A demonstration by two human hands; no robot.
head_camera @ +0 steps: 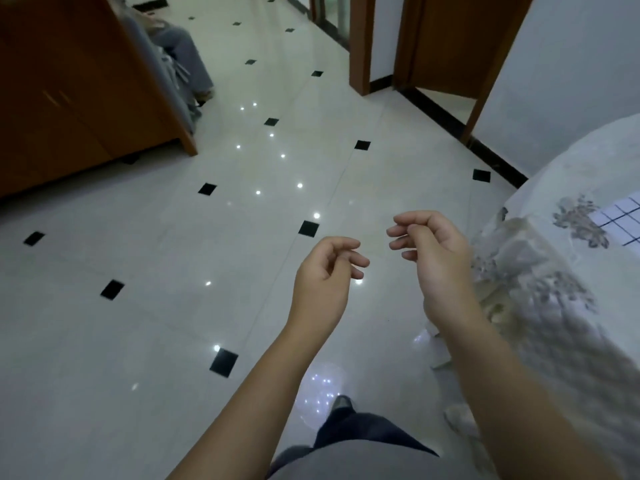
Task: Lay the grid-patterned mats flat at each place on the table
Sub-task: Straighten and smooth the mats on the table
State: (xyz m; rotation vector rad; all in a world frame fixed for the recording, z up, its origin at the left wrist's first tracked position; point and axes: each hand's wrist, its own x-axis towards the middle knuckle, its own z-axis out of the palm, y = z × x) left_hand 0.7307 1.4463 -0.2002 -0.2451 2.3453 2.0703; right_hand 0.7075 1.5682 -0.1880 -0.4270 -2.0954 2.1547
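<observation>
2 hands: L hand (325, 275), R hand (434, 252); 1 grid mat (620, 221); 1 table (588, 161); 1 cabinet (69, 98); 1 other person (183, 53), seated.

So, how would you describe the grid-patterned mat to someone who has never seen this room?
Look at the table draped in a pale floral cloth at the right edge of the view. On its top, just right of a grey flower print, lies the mat, partly cut off by the frame. Only it is white with dark straight lines forming squares.
</observation>
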